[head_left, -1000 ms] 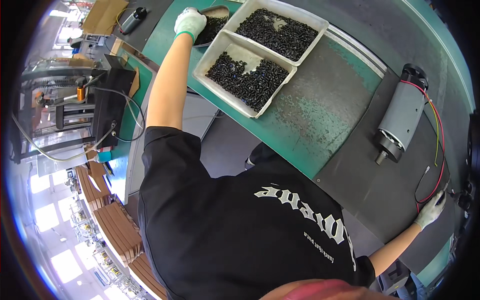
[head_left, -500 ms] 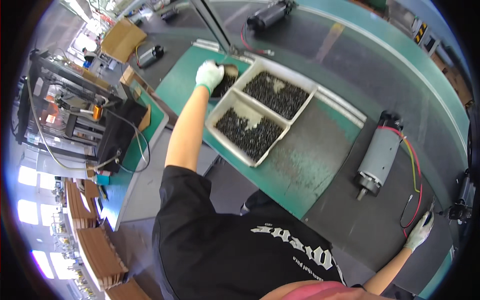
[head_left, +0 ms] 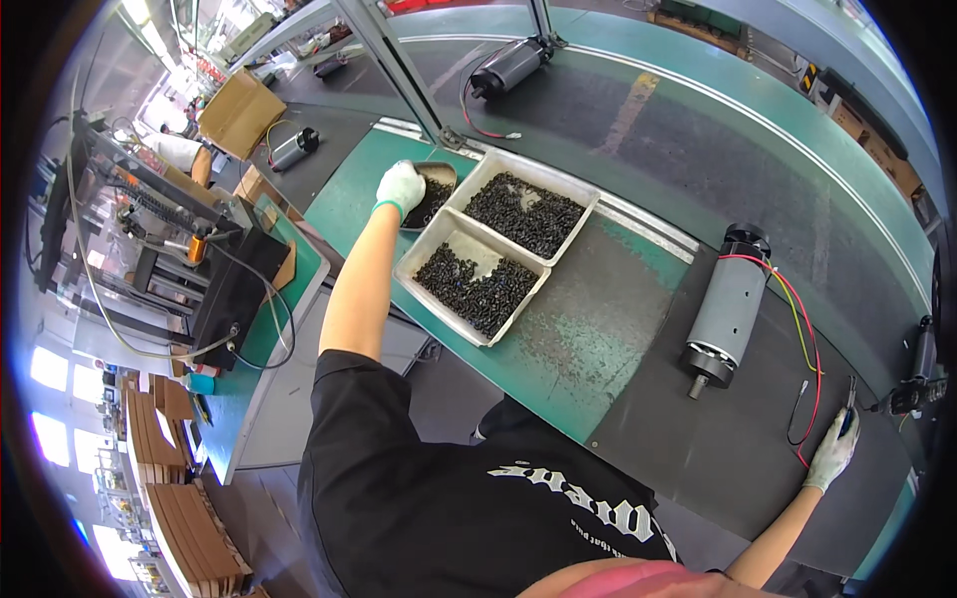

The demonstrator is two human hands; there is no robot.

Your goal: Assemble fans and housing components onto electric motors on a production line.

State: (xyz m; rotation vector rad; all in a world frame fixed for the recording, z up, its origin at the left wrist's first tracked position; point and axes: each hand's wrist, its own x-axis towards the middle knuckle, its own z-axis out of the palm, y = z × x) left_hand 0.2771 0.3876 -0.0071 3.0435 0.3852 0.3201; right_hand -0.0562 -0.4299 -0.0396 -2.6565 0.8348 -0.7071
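Observation:
My left hand (head_left: 401, 186), in a white glove, is closed at the left edge of a small dark tray (head_left: 445, 171) holding black parts. Its fingertips are hidden, so whatever they grip does not show. Right beside that tray stand two pale bins, a far one (head_left: 588, 203) and a near one (head_left: 404, 267), with many small black ring-like pieces in them. Over on the right, my gloved right hand (head_left: 833, 450) is wrapped round slim pliers (head_left: 851, 392), jaws pointing away from me. A grey cylindrical motor (head_left: 730, 311) lies left of this hand, its red and yellow wires trailing toward it.
Two more motors lie farther off, one at the back (head_left: 511, 67) and one at the left (head_left: 295, 148). A metal post (head_left: 389, 65) rises behind the bins. At left stand a machine (head_left: 234, 284), a cardboard box (head_left: 239, 112) and another person's arm (head_left: 202, 166).
The whole view has shifted, bringing more of the back frame into sight. My left hand stays by the small tray, and my right hand still holds the pliers.

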